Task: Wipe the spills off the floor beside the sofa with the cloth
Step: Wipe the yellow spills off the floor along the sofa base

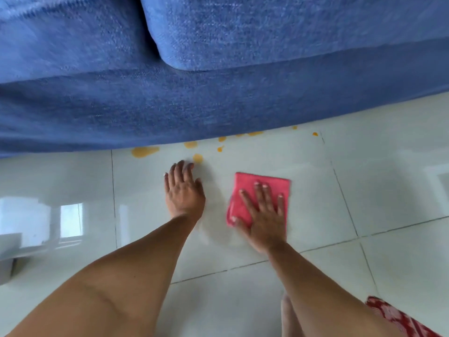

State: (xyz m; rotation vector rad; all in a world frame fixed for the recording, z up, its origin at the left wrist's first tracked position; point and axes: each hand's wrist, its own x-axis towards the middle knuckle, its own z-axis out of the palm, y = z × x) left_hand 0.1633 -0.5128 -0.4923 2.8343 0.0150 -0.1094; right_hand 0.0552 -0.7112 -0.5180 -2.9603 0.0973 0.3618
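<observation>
A folded pink cloth [263, 188] lies flat on the pale tiled floor [364, 190]. My right hand [263, 215] presses down on it with fingers spread. My left hand [183, 190] rests flat on the bare tile to the left of the cloth, fingers apart, holding nothing. Several orange-yellow spills dot the floor along the foot of the blue sofa [218, 98]: a large elongated one [145, 151] at the left, a round drop [197, 158] just beyond my left fingertips, and smaller drops [315, 134] further right. The cloth is short of all the spills.
The sofa fills the upper half of the view and overhangs part of the spills. A red patterned fabric [398, 319] shows at the bottom right corner. A grey object [7, 266] sits at the left edge. The tiles are glossy and reflect a window.
</observation>
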